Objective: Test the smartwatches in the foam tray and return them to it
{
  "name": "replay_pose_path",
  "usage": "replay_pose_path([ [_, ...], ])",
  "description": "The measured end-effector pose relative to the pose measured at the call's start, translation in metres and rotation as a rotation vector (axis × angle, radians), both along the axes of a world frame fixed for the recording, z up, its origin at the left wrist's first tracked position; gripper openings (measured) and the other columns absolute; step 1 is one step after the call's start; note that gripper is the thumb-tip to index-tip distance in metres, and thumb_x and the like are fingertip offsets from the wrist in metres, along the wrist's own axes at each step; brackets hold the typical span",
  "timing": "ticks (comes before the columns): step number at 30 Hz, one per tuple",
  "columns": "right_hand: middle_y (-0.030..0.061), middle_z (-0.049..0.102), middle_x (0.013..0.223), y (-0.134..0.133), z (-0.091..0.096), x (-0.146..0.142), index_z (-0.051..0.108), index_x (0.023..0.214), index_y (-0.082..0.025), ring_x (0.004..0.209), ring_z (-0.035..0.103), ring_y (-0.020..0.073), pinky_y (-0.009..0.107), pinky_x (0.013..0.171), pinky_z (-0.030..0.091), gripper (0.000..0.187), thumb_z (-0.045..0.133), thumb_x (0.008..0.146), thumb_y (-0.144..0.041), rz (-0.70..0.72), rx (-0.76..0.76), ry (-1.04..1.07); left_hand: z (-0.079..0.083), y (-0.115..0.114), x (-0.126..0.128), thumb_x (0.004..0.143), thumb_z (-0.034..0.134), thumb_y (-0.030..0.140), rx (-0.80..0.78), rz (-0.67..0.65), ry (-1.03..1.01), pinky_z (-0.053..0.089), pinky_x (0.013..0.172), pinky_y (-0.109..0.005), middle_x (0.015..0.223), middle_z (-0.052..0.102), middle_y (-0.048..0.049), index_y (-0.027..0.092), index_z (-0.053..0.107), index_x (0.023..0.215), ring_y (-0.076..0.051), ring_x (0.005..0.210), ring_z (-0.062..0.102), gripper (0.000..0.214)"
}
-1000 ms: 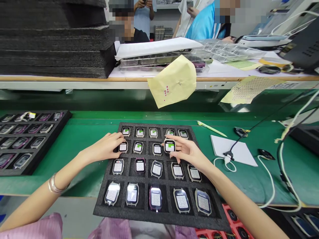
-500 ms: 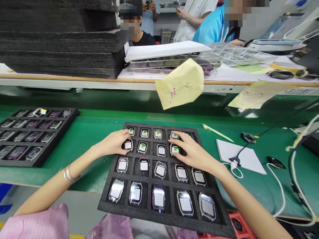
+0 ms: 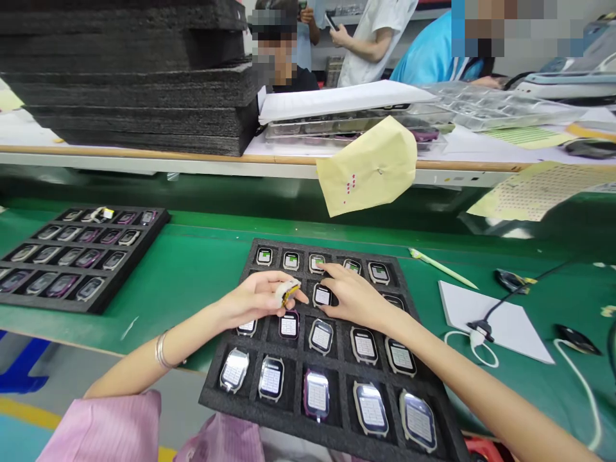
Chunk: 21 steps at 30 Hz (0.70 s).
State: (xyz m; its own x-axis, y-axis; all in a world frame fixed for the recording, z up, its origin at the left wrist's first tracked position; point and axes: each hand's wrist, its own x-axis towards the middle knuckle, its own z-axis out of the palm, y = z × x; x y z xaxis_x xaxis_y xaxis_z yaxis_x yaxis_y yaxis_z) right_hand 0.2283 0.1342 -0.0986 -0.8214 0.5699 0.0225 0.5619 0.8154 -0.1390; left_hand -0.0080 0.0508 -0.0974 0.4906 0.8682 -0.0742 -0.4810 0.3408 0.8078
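Note:
A black foam tray holds rows of strapless smartwatches with lit screens, several showing green blocks. Above its left half, my left hand pinches a smartwatch between thumb and fingers. That watch is tilted, so its pale side and a yellow strip show rather than its screen. My right hand is over the tray's back middle, fingers apart around another smartwatch lying in its slot. The thumb and fingertips are at that watch's right edge; firm contact cannot be made out. Both forearms and the left hand cover some slots.
A second foam tray of watches lies at left. To the right are a green pen, white paper and cables. Ahead, a shelf bears stacked black foam and clear plastic trays. People are beyond.
My left hand has lifted a smartwatch from the tray's left side and moved right, tilting it. My right hand has shifted left to the middle watch. The camera view has shifted slightly left.

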Motion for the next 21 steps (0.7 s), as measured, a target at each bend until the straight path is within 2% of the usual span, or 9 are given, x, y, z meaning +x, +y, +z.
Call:
replay_pose_path([
  [3, 0.0222, 0.063, 0.120, -0.005, -0.002, 0.014, 0.068, 0.107, -0.005, 0.116, 0.057, 0.0370, 0.049, 0.099, 0.048, 0.037, 0.075, 0.074, -0.019, -0.054, -0.013, 0.124, 0.008, -0.006, 0.010, 0.064, 0.080, 0.013, -0.099, 0.021, -0.075, 0.042, 0.063, -0.018, 0.106, 0.068, -0.0154, 0.015, 0.060, 0.099, -0.011, 0.074, 0.058, 0.041],
  [4, 0.0203, 0.067, 0.115, -0.007, -0.001, 0.019, 0.068, 0.109, -0.006, 0.110, 0.062, 0.0361, 0.050, 0.096, 0.050, 0.038, 0.073, 0.075, -0.022, -0.112, -0.061, 0.255, 0.010, -0.006, 0.012, 0.064, 0.079, 0.009, -0.110, 0.024, -0.089, 0.041, 0.063, -0.018, 0.104, 0.069, -0.0150, 0.016, 0.059, 0.098, -0.010, 0.072, 0.057, 0.041],
  [6, 0.0139, 0.071, 0.106, -0.011, 0.003, 0.027, 0.067, 0.112, -0.013, 0.094, 0.069, 0.0335, 0.049, 0.089, 0.055, 0.040, 0.072, 0.077, -0.032, -0.232, -0.258, 0.533, 0.015, -0.005, 0.014, 0.062, 0.076, 0.003, -0.088, 0.035, -0.119, 0.040, 0.064, -0.019, 0.097, 0.071, -0.0135, 0.017, 0.057, 0.096, -0.009, 0.069, 0.056, 0.041],
  [8, 0.0092, 0.074, 0.094, -0.014, 0.007, 0.031, 0.064, 0.117, -0.019, 0.077, 0.072, 0.0294, 0.045, 0.076, 0.061, 0.048, 0.075, 0.075, -0.039, -0.345, -0.547, 0.768, 0.018, -0.002, 0.013, 0.059, 0.074, -0.001, -0.031, 0.020, -0.138, 0.041, 0.065, -0.020, 0.091, 0.071, -0.0116, 0.017, 0.056, 0.095, -0.011, 0.071, 0.057, 0.044],
  [10, 0.0073, 0.074, 0.089, -0.018, 0.013, 0.030, 0.062, 0.117, -0.024, 0.074, 0.072, 0.0274, 0.039, 0.070, 0.062, 0.049, 0.079, 0.073, -0.039, -0.416, -0.788, 0.930, 0.021, 0.002, 0.012, 0.054, 0.075, -0.002, 0.001, 0.013, -0.117, 0.040, 0.060, -0.021, 0.088, 0.071, -0.0093, 0.019, 0.054, 0.094, -0.013, 0.069, 0.057, 0.050],
  [13, 0.0051, 0.071, 0.090, -0.027, 0.024, 0.021, 0.067, 0.106, -0.028, 0.067, 0.068, 0.0212, 0.026, 0.052, 0.058, 0.046, 0.087, 0.065, -0.032, -0.416, -0.957, 1.116, 0.028, 0.002, 0.013, 0.047, 0.073, -0.003, 0.000, 0.074, -0.082, 0.038, 0.053, -0.021, 0.082, 0.070, -0.0054, 0.021, 0.053, 0.093, -0.014, 0.066, 0.058, 0.056],
  [16, 0.0047, 0.068, 0.092, -0.041, 0.035, 0.009, 0.069, 0.103, -0.026, 0.061, 0.058, 0.0130, 0.017, 0.044, 0.048, 0.043, 0.088, 0.064, -0.026, -0.406, -1.027, 1.213, 0.036, -0.006, 0.019, 0.046, 0.068, -0.006, -0.028, 0.187, -0.036, 0.038, 0.053, -0.020, 0.080, 0.067, -0.0026, 0.020, 0.055, 0.101, -0.013, 0.068, 0.056, 0.062],
  [19, 0.0073, 0.068, 0.097, -0.055, 0.040, 0.002, 0.068, 0.112, -0.022, 0.057, 0.052, 0.0094, 0.017, 0.043, 0.044, 0.048, 0.086, 0.067, -0.022, -0.386, -1.221, 1.135, 0.042, -0.018, 0.024, 0.049, 0.066, -0.007, -0.053, 0.270, 0.007, 0.041, 0.061, -0.021, 0.080, 0.065, -0.0008, 0.017, 0.059, 0.109, -0.012, 0.071, 0.056, 0.066],
  [21, 0.0092, 0.067, 0.102, -0.061, 0.039, 0.000, 0.066, 0.117, -0.019, 0.061, 0.055, 0.0103, 0.019, 0.047, 0.046, 0.053, 0.085, 0.067, -0.020, -0.412, -1.318, 1.108, 0.044, -0.023, 0.026, 0.053, 0.064, -0.005, -0.084, 0.272, -0.007, 0.045, 0.071, -0.024, 0.090, 0.066, -0.0037, 0.017, 0.058, 0.113, -0.017, 0.085, 0.061, 0.063],
])
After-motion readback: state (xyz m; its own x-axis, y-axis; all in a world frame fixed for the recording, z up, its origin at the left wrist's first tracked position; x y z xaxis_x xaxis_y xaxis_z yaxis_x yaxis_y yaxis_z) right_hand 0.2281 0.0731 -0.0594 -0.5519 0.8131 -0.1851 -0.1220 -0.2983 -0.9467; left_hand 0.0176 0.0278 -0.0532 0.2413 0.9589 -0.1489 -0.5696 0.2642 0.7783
